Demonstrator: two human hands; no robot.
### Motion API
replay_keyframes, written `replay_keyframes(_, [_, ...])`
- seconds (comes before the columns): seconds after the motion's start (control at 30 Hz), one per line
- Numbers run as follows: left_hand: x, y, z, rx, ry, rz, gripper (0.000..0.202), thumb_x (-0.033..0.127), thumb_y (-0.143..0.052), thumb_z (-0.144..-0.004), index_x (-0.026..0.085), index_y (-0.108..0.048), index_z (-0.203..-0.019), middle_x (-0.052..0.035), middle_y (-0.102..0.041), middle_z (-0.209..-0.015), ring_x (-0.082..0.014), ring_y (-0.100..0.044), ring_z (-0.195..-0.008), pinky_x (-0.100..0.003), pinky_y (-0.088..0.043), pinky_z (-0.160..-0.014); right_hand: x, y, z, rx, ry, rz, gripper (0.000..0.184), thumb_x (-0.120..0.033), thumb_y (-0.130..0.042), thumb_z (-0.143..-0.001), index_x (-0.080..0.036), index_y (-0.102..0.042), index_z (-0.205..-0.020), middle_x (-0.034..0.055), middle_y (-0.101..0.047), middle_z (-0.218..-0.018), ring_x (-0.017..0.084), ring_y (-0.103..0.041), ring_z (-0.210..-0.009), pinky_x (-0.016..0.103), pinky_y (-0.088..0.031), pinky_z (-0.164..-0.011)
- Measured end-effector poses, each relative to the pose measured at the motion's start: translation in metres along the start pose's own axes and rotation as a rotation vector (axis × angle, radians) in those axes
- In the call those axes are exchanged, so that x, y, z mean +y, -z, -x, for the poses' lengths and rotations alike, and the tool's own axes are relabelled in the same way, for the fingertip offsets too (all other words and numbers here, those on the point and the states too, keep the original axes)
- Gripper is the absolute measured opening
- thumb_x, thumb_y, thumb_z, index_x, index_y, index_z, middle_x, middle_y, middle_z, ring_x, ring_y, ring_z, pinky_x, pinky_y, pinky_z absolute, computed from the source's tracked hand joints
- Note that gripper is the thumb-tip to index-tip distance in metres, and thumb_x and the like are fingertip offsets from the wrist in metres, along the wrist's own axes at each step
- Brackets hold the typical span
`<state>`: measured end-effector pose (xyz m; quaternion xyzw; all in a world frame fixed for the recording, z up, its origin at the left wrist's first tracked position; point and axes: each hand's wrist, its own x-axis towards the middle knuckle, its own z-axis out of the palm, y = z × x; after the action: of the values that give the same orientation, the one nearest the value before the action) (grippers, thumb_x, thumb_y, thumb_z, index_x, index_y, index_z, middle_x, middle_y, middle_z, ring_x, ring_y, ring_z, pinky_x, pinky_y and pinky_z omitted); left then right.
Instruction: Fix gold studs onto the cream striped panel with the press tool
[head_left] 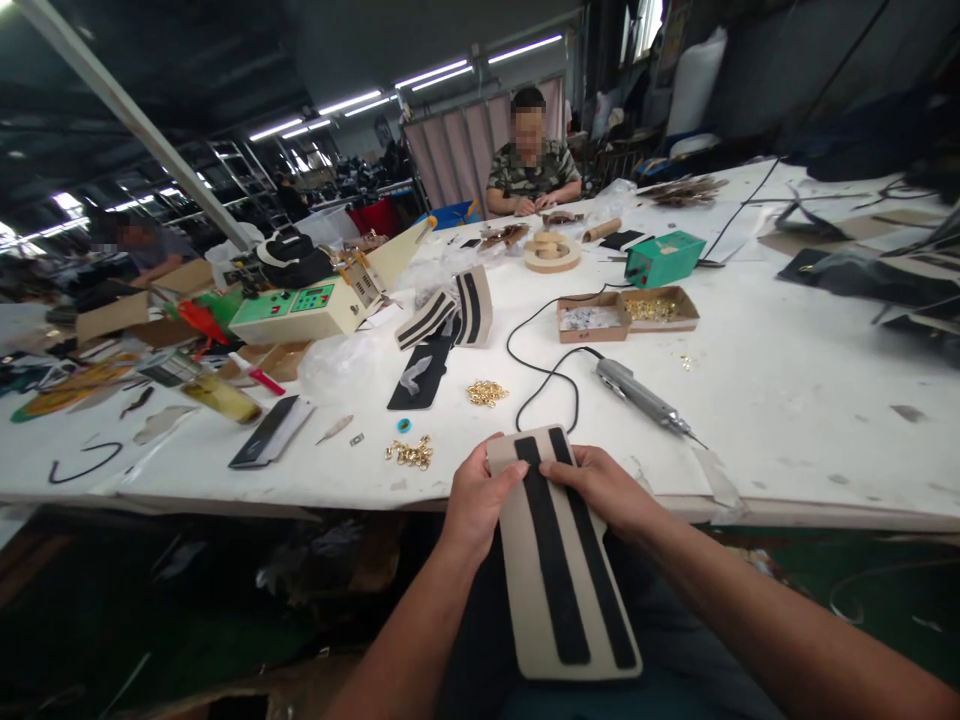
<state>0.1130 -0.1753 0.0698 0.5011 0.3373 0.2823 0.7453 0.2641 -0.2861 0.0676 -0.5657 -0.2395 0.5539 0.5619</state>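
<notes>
Between my hands is a beige flat panel with two black strips running along it, its near end hanging past the table edge. My left hand grips its left side near the far end, thumb on top. From the right, my right hand pinches the same end, thumb against a black strip; the fingers beneath are hidden. Beyond the panel lie a small pile of gold metal fittings and another gold pile. A grey electric screwdriver rests to the right, its cord looping leftward.
Two cardboard trays hold white bits and gold pieces. Behind them sits a green power box. More striped panels lie left of centre, near a cream machine. Across the table sits a co-worker.
</notes>
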Motion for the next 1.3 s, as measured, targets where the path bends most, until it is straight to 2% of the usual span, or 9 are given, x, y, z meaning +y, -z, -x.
replay_keyframes(0.07, [0.002,0.002,-0.005,-0.079,0.044,0.009,0.059,0.032,-0.091,-0.073,0.014,-0.068,-0.124,-0.0072,-0.079,-0.1,-0.0204,-0.074,-0.085,-0.032,-0.059,-0.08,-0.001,0.004,-0.004,0.003,-0.044,-0.011,0.024,-0.041,-0.075,-0.087,-0.018,-0.072,-0.092,0.0054,-0.079,-0.08,0.02,-0.071,-0.064,0.027,-0.054,-0.058])
replay_keyframes(0.13, [0.003,0.004,-0.011,-0.1,0.067,-0.012,0.057,0.029,-0.091,-0.072,0.014,-0.069,-0.123,-0.0076,-0.08,-0.101,-0.0207,-0.074,-0.086,-0.033,-0.059,-0.081,-0.001,0.007,-0.008,0.007,-0.069,-0.006,0.023,-0.04,-0.074,-0.088,-0.018,-0.071,-0.092,0.0055,-0.078,-0.08,0.02,-0.07,-0.064,0.027,-0.054,-0.057])
replay_keyframes(0.37, [0.005,0.0,-0.018,-0.068,0.129,-0.095,0.056,0.024,-0.088,-0.07,0.016,-0.07,-0.122,-0.0052,-0.08,-0.098,-0.0205,-0.074,-0.086,-0.031,-0.059,-0.078,-0.004,0.011,-0.007,0.064,-0.168,0.058,0.02,-0.04,-0.07,-0.089,-0.02,-0.07,-0.09,0.0055,-0.078,-0.079,0.02,-0.07,-0.063,0.027,-0.054,-0.057])
replay_keyframes(0.53, [0.01,-0.014,-0.011,-0.022,0.179,-0.209,0.053,0.021,-0.084,-0.069,0.018,-0.072,-0.12,-0.0054,-0.081,-0.097,-0.0219,-0.074,-0.083,-0.032,-0.061,-0.074,-0.009,0.015,0.007,0.099,-0.212,0.02,0.019,-0.038,-0.074,-0.087,-0.02,-0.07,-0.086,0.0049,-0.077,-0.075,0.02,-0.069,-0.059,0.026,-0.052,-0.052])
replay_keyframes(0.63, [0.006,-0.024,-0.015,-0.035,0.229,-0.214,0.053,0.02,-0.082,-0.068,0.017,-0.072,-0.12,-0.0064,-0.081,-0.095,-0.0236,-0.075,-0.083,-0.033,-0.061,-0.073,-0.008,0.024,0.012,0.107,-0.228,0.042,0.019,-0.038,-0.073,-0.086,-0.019,-0.071,-0.086,0.0064,-0.078,-0.077,0.021,-0.07,-0.06,0.027,-0.053,-0.052])
replay_keyframes(0.77, [-0.008,-0.036,-0.032,-0.048,0.268,-0.276,0.052,0.018,-0.081,-0.064,0.016,-0.073,-0.115,-0.0076,-0.081,-0.093,-0.0252,-0.076,-0.082,-0.034,-0.061,-0.073,-0.003,0.042,0.005,0.157,-0.228,0.178,0.018,-0.037,-0.071,-0.085,-0.019,-0.072,-0.087,0.0077,-0.079,-0.08,0.023,-0.072,-0.064,0.028,-0.054,-0.054])
replay_keyframes(0.9, [-0.017,-0.041,-0.049,-0.063,0.239,-0.414,0.054,0.017,-0.077,-0.064,0.017,-0.073,-0.118,-0.0063,-0.08,-0.09,-0.0243,-0.075,-0.079,-0.031,-0.059,-0.066,-0.005,0.059,-0.013,0.15,-0.198,0.353,0.017,-0.033,-0.071,-0.083,-0.018,-0.075,-0.089,0.008,-0.081,-0.085,0.024,-0.074,-0.072,0.028,-0.055,-0.059])
replay_keyframes(1.13, [-0.013,-0.049,-0.062,0.0,0.216,-0.575,0.049,0.014,-0.078,-0.062,0.019,-0.076,-0.111,-0.0022,-0.076,-0.083,-0.0207,-0.069,-0.074,-0.027,-0.053,-0.062,-0.026,0.075,-0.04,0.063,-0.198,0.781,0.013,-0.027,-0.072,-0.082,-0.017,-0.072,-0.074,0.0053,-0.073,-0.067,0.02,-0.066,-0.06,0.026,-0.043,-0.051])
replay_keyframes(1.3, [-0.012,-0.055,-0.066,-0.017,0.159,-0.79,0.041,0.012,-0.075,-0.066,0.019,-0.077,-0.106,-0.0024,-0.076,-0.088,-0.0216,-0.069,-0.079,-0.028,-0.052,-0.067,-0.026,0.078,-0.042,0.074,-0.148,0.845,0.008,-0.024,-0.073,-0.08,-0.017,-0.072,-0.082,0.0058,-0.076,-0.08,0.022,-0.07,-0.075,0.027,-0.045,-0.06])
